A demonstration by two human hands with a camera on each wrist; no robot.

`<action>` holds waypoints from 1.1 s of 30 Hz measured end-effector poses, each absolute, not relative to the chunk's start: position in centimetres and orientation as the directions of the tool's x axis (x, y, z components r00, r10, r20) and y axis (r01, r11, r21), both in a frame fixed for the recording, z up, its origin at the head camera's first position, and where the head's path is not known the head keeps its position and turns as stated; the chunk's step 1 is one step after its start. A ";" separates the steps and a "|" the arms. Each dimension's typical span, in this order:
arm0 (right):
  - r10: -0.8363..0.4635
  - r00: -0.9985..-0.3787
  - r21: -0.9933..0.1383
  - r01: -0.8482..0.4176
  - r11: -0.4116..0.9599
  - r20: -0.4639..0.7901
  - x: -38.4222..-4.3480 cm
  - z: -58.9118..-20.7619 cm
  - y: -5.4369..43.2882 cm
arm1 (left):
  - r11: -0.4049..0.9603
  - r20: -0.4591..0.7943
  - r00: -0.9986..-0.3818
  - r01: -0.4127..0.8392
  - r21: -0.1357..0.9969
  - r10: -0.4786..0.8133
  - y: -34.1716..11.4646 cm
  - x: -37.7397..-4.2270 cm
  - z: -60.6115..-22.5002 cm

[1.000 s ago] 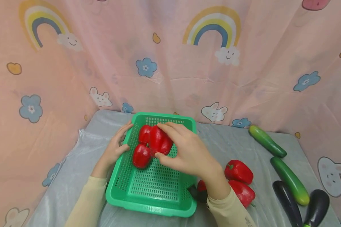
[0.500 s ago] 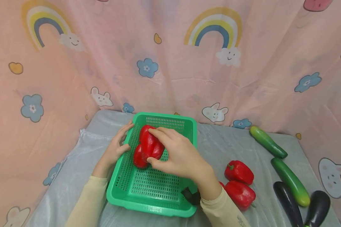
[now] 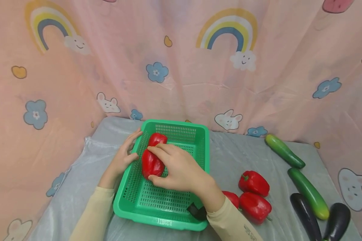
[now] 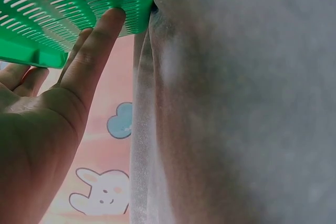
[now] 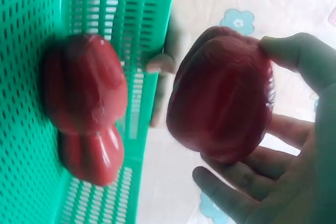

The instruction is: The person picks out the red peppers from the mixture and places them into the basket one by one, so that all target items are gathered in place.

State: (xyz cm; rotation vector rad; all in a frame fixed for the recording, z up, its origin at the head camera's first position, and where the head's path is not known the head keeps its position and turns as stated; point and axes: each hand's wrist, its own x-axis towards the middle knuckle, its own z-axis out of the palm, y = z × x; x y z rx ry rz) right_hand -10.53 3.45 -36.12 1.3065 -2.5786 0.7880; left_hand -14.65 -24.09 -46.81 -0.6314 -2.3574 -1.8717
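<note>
My right hand (image 3: 181, 169) grips a red bell pepper (image 3: 152, 164) above the left half of a green plastic basket (image 3: 160, 223). In the right wrist view the thumb is on one side of this pepper (image 5: 223, 95) and the fingers are on the other. Two more red peppers lie inside the basket: one pepper (image 5: 86, 85) touches a second pepper (image 5: 94, 156). The head view shows one of them, the far pepper (image 3: 158, 138); the held one covers the other. My left hand (image 3: 120, 160) rests against the basket's left side, its fingers (image 4: 94, 53) extended along the outer wall.
Right of the basket lie several red peppers (image 3: 254, 207), one partly behind my right forearm. Farther right are two green cucumber-like vegetables (image 3: 308, 192) and two dark eggplants (image 3: 305, 214). A grey cloth (image 3: 229, 150) covers the table; a pink printed curtain (image 3: 181, 93) hangs behind.
My right hand has carried its pepper left and toward the near side, now over the nearer pepper in the basket. The left hand stays at the basket's side.
</note>
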 end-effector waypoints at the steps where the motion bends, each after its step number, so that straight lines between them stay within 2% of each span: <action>1: -0.715 -0.609 -0.388 -0.785 0.483 0.342 -10.5 -36.2 3.4 | 0.182 0.301 -0.914 0.356 0.917 0.272 -24.1 -14.6 -46.8; 8: -0.745 -0.610 -0.383 -0.778 0.498 0.269 -10.7 -37.1 2.9 | 0.207 0.310 -0.913 0.368 0.906 0.264 -24.2 -14.5 -46.6; 18: -0.762 -0.600 -0.372 -0.783 0.498 0.242 -11.5 -38.9 2.7 | 0.193 0.292 -0.919 0.348 0.917 0.265 -24.1 -14.5 -46.6; 33: -0.806 -0.530 -0.346 -0.832 0.434 0.263 -11.4 -39.6 2.1 | 0.220 0.317 -0.909 0.379 0.899 0.272 -24.2 -14.6 -46.8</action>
